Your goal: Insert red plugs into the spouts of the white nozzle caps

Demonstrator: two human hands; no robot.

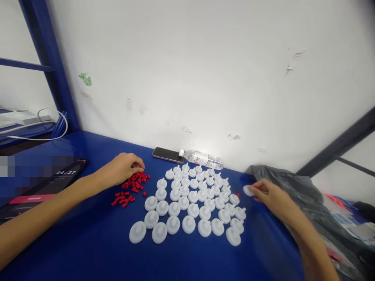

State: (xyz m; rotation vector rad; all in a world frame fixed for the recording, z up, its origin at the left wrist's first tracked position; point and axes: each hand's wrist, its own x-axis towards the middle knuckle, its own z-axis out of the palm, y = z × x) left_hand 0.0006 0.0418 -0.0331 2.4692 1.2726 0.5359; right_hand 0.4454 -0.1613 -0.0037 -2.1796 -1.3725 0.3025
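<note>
My left hand [127, 167] is at the far edge of a loose pile of small red caps [136, 183], its thumb and fingers pinched together. Whatever lies between those fingertips is hidden. Off to the right, my right hand [268, 194] grips a white round spouted cap [247, 190] by its side, above the table. Between the hands, many similar white spouted caps [193, 210] lie in rough rows, mostly with spouts pointing up. One white cap [234, 199] at the right side of the rows has a red tip beside its spout.
A phone [167, 154] and a clear plastic bottle [202, 158] lie along the wall behind the rows. Grey plastic bags [295, 195] cover the right side. A tablet-like screen [55, 181] stands at left, by a blue metal frame [60, 66].
</note>
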